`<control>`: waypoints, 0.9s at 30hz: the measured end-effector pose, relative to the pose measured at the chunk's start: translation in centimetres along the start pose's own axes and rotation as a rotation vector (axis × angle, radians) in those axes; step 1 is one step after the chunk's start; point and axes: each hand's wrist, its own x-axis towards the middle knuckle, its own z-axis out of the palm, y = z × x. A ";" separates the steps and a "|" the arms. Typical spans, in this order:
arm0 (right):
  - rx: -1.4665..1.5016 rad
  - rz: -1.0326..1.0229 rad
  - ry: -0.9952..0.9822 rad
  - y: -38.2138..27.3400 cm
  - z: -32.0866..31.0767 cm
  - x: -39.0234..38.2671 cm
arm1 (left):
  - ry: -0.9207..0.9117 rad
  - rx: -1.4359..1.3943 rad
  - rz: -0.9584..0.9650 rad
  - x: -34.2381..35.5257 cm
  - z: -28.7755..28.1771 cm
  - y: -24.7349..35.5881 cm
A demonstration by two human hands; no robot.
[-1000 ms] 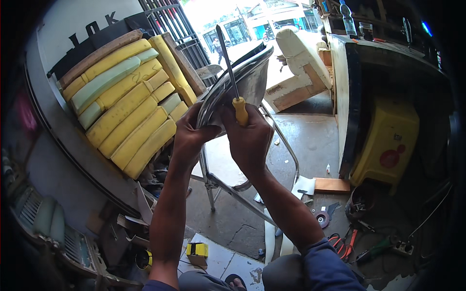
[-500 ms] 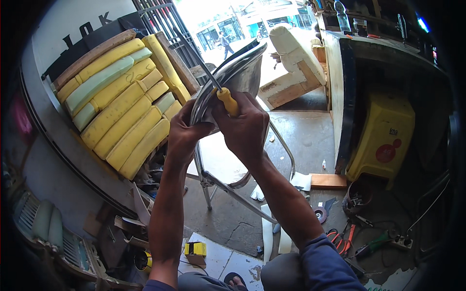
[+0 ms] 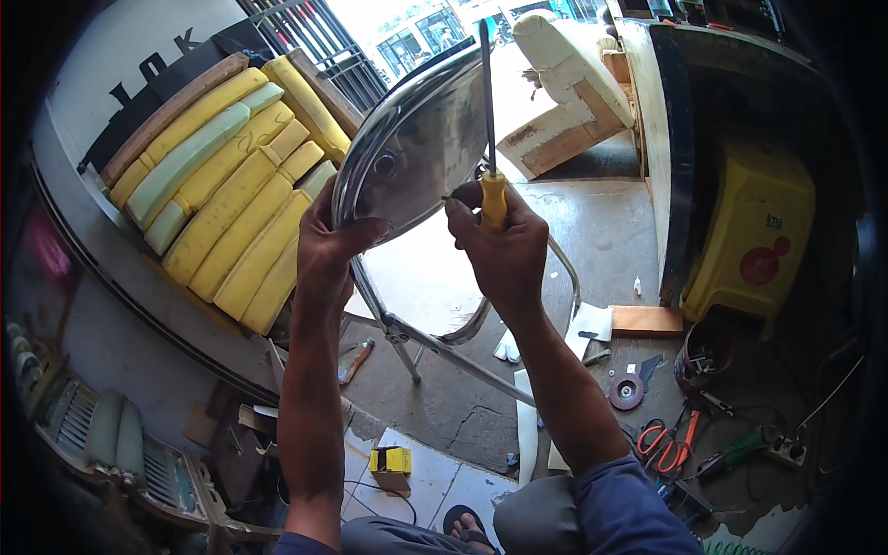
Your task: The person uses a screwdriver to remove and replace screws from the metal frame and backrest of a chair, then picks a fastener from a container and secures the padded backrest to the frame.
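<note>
My left hand [image 3: 331,248] grips the lower rim of a shiny metal seat pan [image 3: 416,139], held up and tilted in front of me. My right hand [image 3: 504,245] is closed around the yellow handle of a screwdriver [image 3: 489,139], whose long shaft points straight up along the pan's right edge. A small thin piece, maybe a screw, sticks out between my right fingers toward the pan. Below the hands stands a metal folding chair frame [image 3: 444,338] without its seat.
Yellow and green foam cushions [image 3: 222,185] are stacked at the left. A yellow plastic stool [image 3: 754,231] stands at right beside a dark cabinet. Scissors [image 3: 671,449], a grinding disc [image 3: 627,391], a small bucket [image 3: 705,356] and a wood block [image 3: 646,320] lie on the concrete floor.
The metal pan has turned from edge-on to showing its broad shiny face. Both hands have shifted lower and slightly apart, and the screwdriver now stands upright.
</note>
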 end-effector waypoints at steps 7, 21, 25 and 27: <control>-0.042 -0.172 -0.047 -1.5 2.6 1.1 | -0.005 0.002 -0.029 -0.1 -0.8 -0.5; -0.157 -0.241 0.011 -2.2 4.3 1.2 | -0.017 -0.019 -0.006 0.2 0.1 0.0; 0.011 -0.152 0.008 -0.9 4.3 1.7 | -0.111 0.105 -0.070 1.0 -0.8 1.1; 0.134 -0.132 0.017 -0.4 4.8 1.4 | -0.111 0.118 -0.082 1.0 -0.9 1.5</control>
